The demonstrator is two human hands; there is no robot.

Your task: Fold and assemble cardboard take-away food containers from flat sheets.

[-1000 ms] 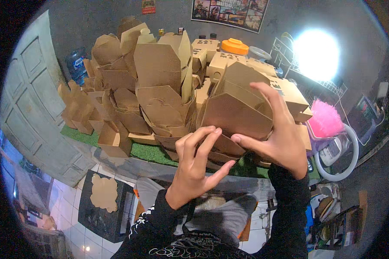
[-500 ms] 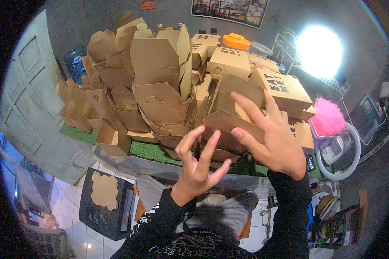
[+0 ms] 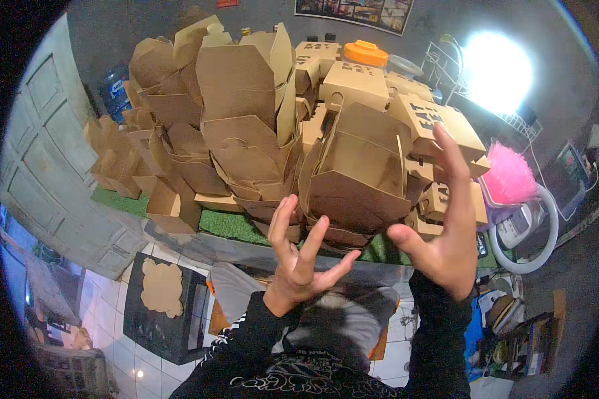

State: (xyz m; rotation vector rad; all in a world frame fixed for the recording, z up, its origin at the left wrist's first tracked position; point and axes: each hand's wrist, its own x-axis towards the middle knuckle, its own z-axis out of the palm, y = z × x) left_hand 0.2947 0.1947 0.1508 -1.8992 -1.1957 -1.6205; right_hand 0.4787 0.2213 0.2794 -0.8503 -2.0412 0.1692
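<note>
In front of me stands a stack of open brown cardboard boxes (image 3: 359,193), nested into one another with their flaps up. My left hand (image 3: 299,266) is at the stack's lower left, fingers spread, holding nothing. To the right of the same stack, my right hand (image 3: 449,233) is raised with the thumb apart from the fingers, also without anything in it. Left of this stack rises a taller stack of open boxes (image 3: 239,86). Closed brown boxes with dark print (image 3: 439,130) are piled behind my right hand.
Green artificial grass (image 3: 229,229) covers the table. More open boxes (image 3: 170,206) crowd its left side. An orange lid (image 3: 365,53) sits at the back; a pink fluffy thing (image 3: 512,174) and a white ring (image 3: 546,246) are at the right. Below left is a black table (image 3: 146,332).
My right hand has drawn back from inside the front box's flaps to the stack's right side. My left hand has barely moved. The view has shifted slightly.
</note>
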